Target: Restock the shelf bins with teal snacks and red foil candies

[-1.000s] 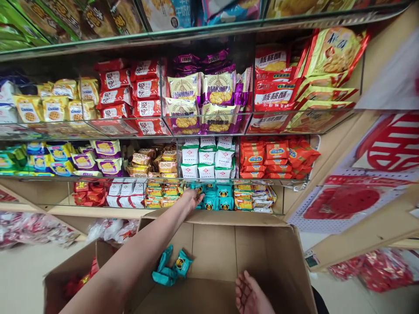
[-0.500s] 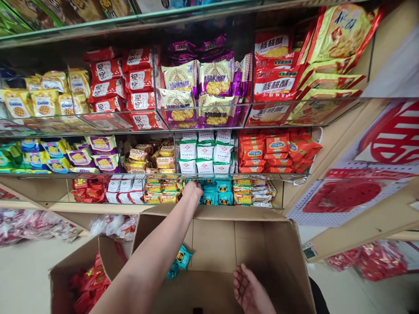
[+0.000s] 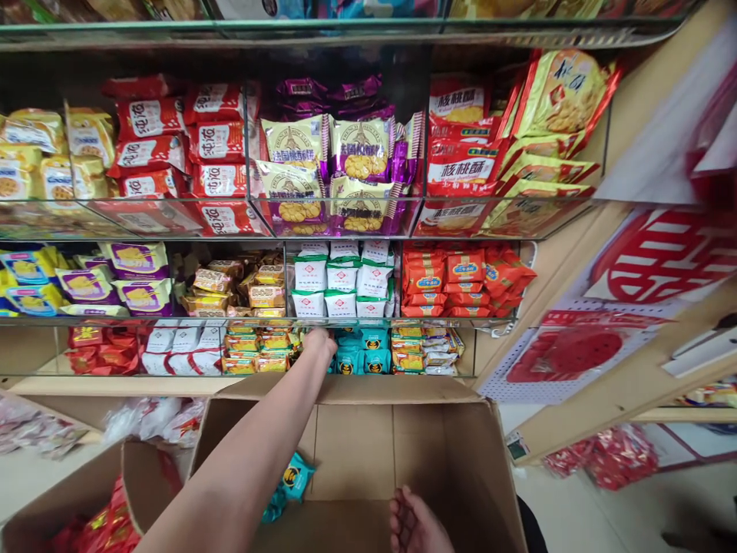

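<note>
Left hand [image 3: 318,347] at lower centre of the frame, arm slanting up from the bottom left across the box rim. Back of hand toward the viewer; fingers hidden in the low compartment, so cannot tell whether the grip is spread or pinching anything. Just beside it, on its right in the frame: shelf stock of teal packets [image 3: 377,361], small plump pillows of slick film, each with a dark round emblem, stacked in rows.

More of the same, the boxed teal packets [image 3: 297,478], lie in a loose, crumpled heap left of bottom centre, partly behind the forearm. They sit inside a cardboard box [image 3: 461,453]: matte brown, straight-walled, creased, upper flap bent toward the shelf.

Right hand [image 3: 415,524] at bottom centre, over the box interior; grip half spread, fingers loosely curled.

Flanking the teal stock: yellow-orange packets [image 3: 273,361] on the left, crinkled and shiny. Above, past a clear shelf edge: white packets [image 3: 341,303], softly puffed, green along the seams; orange-red packets [image 3: 466,273] to their right, glossy, tumbled at the outer end.

Bottom left: second box [image 3: 63,476], same dull brown board, holding red packets [image 3: 107,526] in shiny, wrinkled foil-like wrap.
</note>
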The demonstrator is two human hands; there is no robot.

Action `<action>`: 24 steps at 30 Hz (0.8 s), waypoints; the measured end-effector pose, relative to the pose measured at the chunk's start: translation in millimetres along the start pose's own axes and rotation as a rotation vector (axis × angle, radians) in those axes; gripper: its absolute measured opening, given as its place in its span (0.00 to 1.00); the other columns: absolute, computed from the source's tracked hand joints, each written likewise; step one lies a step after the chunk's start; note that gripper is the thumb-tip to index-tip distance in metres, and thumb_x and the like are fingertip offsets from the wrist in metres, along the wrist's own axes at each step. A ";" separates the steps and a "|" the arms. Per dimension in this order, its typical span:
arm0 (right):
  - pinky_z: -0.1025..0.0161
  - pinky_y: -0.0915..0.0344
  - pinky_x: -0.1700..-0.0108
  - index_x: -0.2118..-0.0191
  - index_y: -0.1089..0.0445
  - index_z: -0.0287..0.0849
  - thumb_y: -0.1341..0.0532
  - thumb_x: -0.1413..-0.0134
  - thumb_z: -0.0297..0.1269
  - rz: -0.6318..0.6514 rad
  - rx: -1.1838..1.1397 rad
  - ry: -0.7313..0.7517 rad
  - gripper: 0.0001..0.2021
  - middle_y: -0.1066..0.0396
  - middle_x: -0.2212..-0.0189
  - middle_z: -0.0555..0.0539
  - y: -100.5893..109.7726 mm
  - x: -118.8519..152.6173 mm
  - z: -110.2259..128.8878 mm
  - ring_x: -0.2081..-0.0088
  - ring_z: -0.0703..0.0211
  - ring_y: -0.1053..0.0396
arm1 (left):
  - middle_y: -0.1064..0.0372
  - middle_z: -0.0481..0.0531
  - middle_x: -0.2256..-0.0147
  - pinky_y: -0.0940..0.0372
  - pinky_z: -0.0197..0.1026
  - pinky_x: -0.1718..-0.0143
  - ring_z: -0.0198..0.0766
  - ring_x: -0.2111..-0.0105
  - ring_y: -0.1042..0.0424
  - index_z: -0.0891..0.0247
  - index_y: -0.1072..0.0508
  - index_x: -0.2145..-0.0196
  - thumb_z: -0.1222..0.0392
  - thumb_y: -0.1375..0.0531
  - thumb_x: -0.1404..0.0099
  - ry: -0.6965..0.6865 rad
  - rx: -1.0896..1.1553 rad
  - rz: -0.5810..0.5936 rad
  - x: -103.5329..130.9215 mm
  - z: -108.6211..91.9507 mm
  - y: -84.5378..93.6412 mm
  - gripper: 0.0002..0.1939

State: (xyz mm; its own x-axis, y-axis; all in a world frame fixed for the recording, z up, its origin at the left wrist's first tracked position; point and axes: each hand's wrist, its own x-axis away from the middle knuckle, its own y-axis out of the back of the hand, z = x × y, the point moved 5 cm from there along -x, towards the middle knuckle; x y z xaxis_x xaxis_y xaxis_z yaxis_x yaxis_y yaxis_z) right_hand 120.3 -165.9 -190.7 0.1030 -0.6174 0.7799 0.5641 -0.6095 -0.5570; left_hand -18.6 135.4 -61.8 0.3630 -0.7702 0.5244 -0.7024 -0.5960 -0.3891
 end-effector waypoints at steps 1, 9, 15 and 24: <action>0.71 0.43 0.81 0.77 0.32 0.39 0.31 0.72 0.39 -0.006 0.005 0.009 0.13 0.30 0.83 0.53 0.2 -1.3 0.8 0.83 0.68 0.36 | 0.32 0.53 0.66 0.33 0.35 0.74 0.33 0.70 0.32 0.65 0.37 0.54 0.69 0.53 0.37 -0.015 0.010 -0.013 1.8 -1.2 1.0 0.14; 0.70 0.42 0.81 0.79 0.33 0.40 0.31 0.73 0.41 0.013 0.064 0.064 0.14 0.31 0.84 0.52 2.0 -12.0 1.4 0.83 0.66 0.36 | 0.35 0.52 0.59 0.34 0.32 0.73 0.31 0.67 0.32 0.64 0.37 0.56 0.78 0.49 0.43 -0.070 0.035 -0.001 25.0 -12.4 8.0 0.19; 0.70 0.43 0.81 0.79 0.34 0.40 0.31 0.73 0.42 0.013 0.073 0.087 0.14 0.31 0.84 0.53 3.8 -14.2 0.6 0.83 0.67 0.36 | 0.34 0.52 0.62 0.33 0.33 0.73 0.30 0.69 0.33 0.66 0.35 0.58 0.76 0.48 0.42 0.041 0.018 0.095 32.9 5.1 -2.3 0.14; 0.71 0.44 0.82 0.77 0.34 0.38 0.32 0.70 0.41 0.002 0.039 0.094 0.14 0.31 0.84 0.53 -0.8 -7.2 4.2 0.83 0.69 0.37 | 0.35 0.52 0.61 0.33 0.34 0.71 0.31 0.68 0.32 0.66 0.35 0.58 0.67 0.48 0.39 0.147 0.077 0.153 30.4 27.1 -25.3 0.11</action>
State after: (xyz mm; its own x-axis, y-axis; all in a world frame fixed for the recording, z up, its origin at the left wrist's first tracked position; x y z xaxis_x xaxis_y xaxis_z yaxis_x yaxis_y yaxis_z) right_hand 122.6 -158.9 -194.7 0.0274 -0.6634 0.7477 0.5960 -0.5897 -0.5451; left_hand 26.8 120.9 -56.5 0.1583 -0.8150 0.5574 -0.6916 -0.4944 -0.5265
